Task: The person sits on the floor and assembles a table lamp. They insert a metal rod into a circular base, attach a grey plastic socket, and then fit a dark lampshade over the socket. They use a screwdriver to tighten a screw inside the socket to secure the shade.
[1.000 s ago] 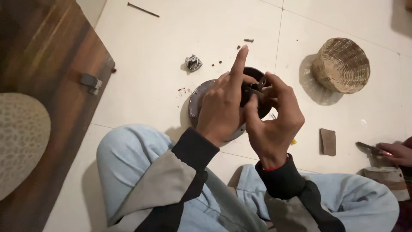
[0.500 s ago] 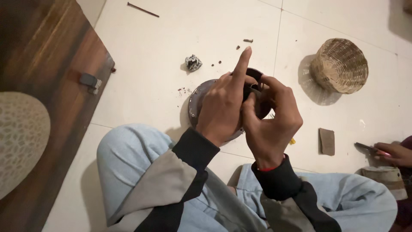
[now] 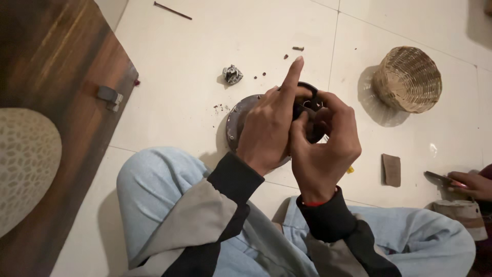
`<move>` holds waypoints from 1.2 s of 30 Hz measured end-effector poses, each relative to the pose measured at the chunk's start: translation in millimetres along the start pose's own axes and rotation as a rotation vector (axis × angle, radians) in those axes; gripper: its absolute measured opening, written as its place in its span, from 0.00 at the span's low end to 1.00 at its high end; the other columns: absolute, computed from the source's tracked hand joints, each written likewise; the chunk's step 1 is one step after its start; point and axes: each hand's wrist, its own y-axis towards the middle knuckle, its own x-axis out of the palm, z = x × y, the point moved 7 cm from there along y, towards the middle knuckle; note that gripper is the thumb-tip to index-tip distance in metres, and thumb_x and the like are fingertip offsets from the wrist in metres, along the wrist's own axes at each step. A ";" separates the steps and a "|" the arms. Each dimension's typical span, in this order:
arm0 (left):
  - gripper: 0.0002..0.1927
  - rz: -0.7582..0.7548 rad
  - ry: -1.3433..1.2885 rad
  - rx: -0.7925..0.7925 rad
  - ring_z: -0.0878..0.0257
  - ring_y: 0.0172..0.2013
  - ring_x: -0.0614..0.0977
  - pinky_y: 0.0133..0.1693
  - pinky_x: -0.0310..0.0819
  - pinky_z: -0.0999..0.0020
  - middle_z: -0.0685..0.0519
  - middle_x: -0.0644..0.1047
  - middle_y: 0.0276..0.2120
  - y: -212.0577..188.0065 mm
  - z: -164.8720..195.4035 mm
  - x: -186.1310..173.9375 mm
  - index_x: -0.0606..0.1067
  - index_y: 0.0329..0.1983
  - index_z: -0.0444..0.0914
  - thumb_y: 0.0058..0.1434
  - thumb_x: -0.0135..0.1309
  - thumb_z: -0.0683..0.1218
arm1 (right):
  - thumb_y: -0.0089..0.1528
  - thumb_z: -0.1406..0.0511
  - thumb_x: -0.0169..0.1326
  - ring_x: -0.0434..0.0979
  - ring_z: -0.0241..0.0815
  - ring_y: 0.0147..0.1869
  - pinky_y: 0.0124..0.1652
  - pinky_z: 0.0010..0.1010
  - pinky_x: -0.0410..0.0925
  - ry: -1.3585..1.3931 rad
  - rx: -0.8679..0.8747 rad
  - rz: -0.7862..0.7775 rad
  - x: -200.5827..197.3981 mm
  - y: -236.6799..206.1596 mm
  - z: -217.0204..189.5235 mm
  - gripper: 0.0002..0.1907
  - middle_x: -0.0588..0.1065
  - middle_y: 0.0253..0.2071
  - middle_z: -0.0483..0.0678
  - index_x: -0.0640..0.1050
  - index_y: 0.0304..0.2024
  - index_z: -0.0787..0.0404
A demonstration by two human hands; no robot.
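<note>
1. We find the left hand (image 3: pixel 269 131) raised over the white tiled floor (image 3: pixel 195 66), back of the hand toward the camera, index finger pointing straight out to the far side while the remaining fingers curl around a small dark part (image 3: pixel 307 100).
2. The right hand (image 3: pixel 325 149) sits just to the right of it, touching it, fingers bent inward and pinching the same dark part from the right — thumb and fingertips pressed close.
3. The dark part lies between both hands, above a round grey metal disc (image 3: pixel 237 120) resting on the floor directly beyond the knees.
4. Both hands cover most of the dark part and the right half of the disc; we cannot tell the part's full shape or whether it touches the disc.
5. Left of the disc, slightly farther off, a small crumpled metal piece (image 3: pixel 232 75) lies apart; a short screw (image 3: pixel 298 48) lies farther still.
6. A woven basket (image 3: pixel 407 78) sits upturned at far right; a brown rectangular pad (image 3: pixel 392 170) lies near right.
7. At the right edge another person's hand (image 3: pixel 469 184) holds a thin tool — cut off by the frame.
8. A wooden board (image 3: pixel 56 92) fills the left side.
</note>
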 end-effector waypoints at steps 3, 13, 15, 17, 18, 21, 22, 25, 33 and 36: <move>0.45 0.093 0.079 0.059 0.54 0.50 0.81 0.55 0.76 0.57 0.50 0.79 0.48 1.1 8.7 -10.7 0.48 0.78 0.40 0.64 0.61 0.45 | 0.62 0.77 0.61 0.79 0.33 0.39 0.38 0.23 0.73 0.022 -0.008 -0.001 0.3 1.2 -1.2 0.19 0.75 0.40 0.48 0.75 0.56 0.67; 0.35 -0.007 -0.035 -0.034 0.57 0.38 0.84 0.45 0.78 0.60 0.56 0.80 0.37 6.7 0.4 -19.6 0.65 0.72 0.45 0.62 0.64 0.45 | 0.63 0.79 0.60 0.80 0.33 0.40 0.40 0.23 0.75 0.099 0.047 -0.015 -1.7 3.4 6.1 0.18 0.73 0.42 0.48 0.74 0.55 0.68; 0.34 -0.053 -0.106 -0.069 0.56 0.39 0.85 0.43 0.79 0.62 0.56 0.82 0.39 6.4 -4.7 -22.3 0.67 0.70 0.46 0.60 0.65 0.44 | 0.64 0.79 0.60 0.81 0.34 0.41 0.41 0.23 0.76 0.126 0.064 -0.021 -2.7 1.9 8.6 0.18 0.73 0.43 0.48 0.74 0.56 0.68; 0.34 -0.084 -0.142 -0.095 0.56 0.42 0.86 0.44 0.81 0.63 0.56 0.83 0.41 7.2 -8.9 -24.9 0.68 0.70 0.46 0.60 0.64 0.42 | 0.63 0.79 0.60 0.81 0.34 0.42 0.41 0.24 0.75 0.133 0.063 -0.015 -1.5 -0.1 8.8 0.18 0.73 0.43 0.49 0.74 0.55 0.68; 0.34 -0.091 -0.125 -0.089 0.57 0.41 0.86 0.43 0.81 0.64 0.56 0.83 0.40 7.4 -8.4 -25.5 0.68 0.70 0.46 0.61 0.65 0.42 | 0.64 0.79 0.60 0.81 0.35 0.43 0.42 0.24 0.75 0.135 0.066 -0.012 -0.8 -1.3 8.6 0.18 0.73 0.44 0.49 0.74 0.55 0.68; 0.36 -0.090 -0.070 -0.065 0.58 0.40 0.86 0.42 0.81 0.64 0.56 0.83 0.39 8.1 -6.2 -25.7 0.66 0.71 0.45 0.60 0.65 0.41 | 0.65 0.78 0.60 0.81 0.36 0.46 0.46 0.25 0.76 0.188 0.089 -0.004 1.2 -3.2 9.2 0.18 0.74 0.45 0.49 0.73 0.56 0.68; 0.37 -0.078 -0.049 -0.056 0.58 0.39 0.86 0.42 0.81 0.64 0.56 0.82 0.38 7.2 -4.9 -26.3 0.65 0.71 0.45 0.59 0.65 0.41 | 0.65 0.78 0.59 0.81 0.36 0.48 0.47 0.25 0.76 0.236 0.109 -0.002 1.7 -4.6 9.4 0.18 0.74 0.47 0.49 0.73 0.57 0.68; 0.39 -0.058 -0.015 -0.008 0.59 0.37 0.85 0.41 0.79 0.63 0.57 0.81 0.37 5.2 -0.9 -25.9 0.62 0.72 0.44 0.59 0.64 0.41 | 0.63 0.75 0.60 0.81 0.36 0.52 0.49 0.24 0.77 0.325 0.188 0.025 0.9 -6.2 15.2 0.20 0.75 0.48 0.49 0.71 0.56 0.67; 0.37 -0.060 0.121 0.130 0.58 0.39 0.81 0.51 0.75 0.55 0.57 0.79 0.38 4.3 7.6 -24.9 0.63 0.72 0.44 0.62 0.66 0.44 | 0.65 0.72 0.63 0.85 0.37 0.47 0.44 0.26 0.77 0.235 0.256 -0.087 3.3 -4.3 32.5 0.16 0.82 0.45 0.52 0.76 0.54 0.68; 0.37 -0.063 0.128 0.151 0.60 0.41 0.81 0.66 0.69 0.46 0.58 0.78 0.36 6.3 10.5 -32.1 0.63 0.72 0.43 0.61 0.65 0.43 | 0.64 0.72 0.63 0.85 0.37 0.50 0.47 0.27 0.78 0.288 0.234 -0.111 5.8 -3.3 33.4 0.18 0.82 0.46 0.52 0.74 0.56 0.68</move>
